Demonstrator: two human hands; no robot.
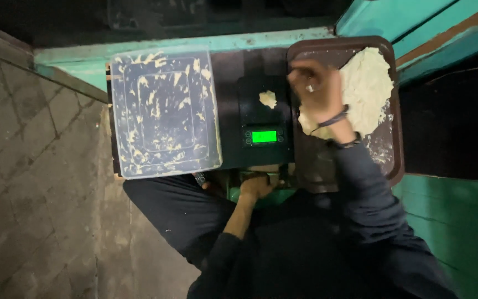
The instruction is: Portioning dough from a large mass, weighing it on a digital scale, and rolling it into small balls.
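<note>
Closest to the camera, the person's left hand [256, 187] sits low against the near edge of the table [84, 66], just below the scale; the fingers look curled in, but it's too dark there to tell if they're gripping anything. Right above it is the black scale [258, 111] with its green lit display [264, 137], and one small lump of dough [268, 98] sits on the platform, apart from everything else. To the left of the scale there's a clear plastic tray [164, 113], flat and smeared all over with bits of dough. Over on the right, the right hand [317, 91] is out over a brown tray [385, 160], fingers bunched and pressed into the left edge of the big pale dough pile [369, 83] lying there, so it's pinching dough. There's a ring on one finger and bands on the wrist. Farther back it's just the teal painted wall [416, 22].
</note>
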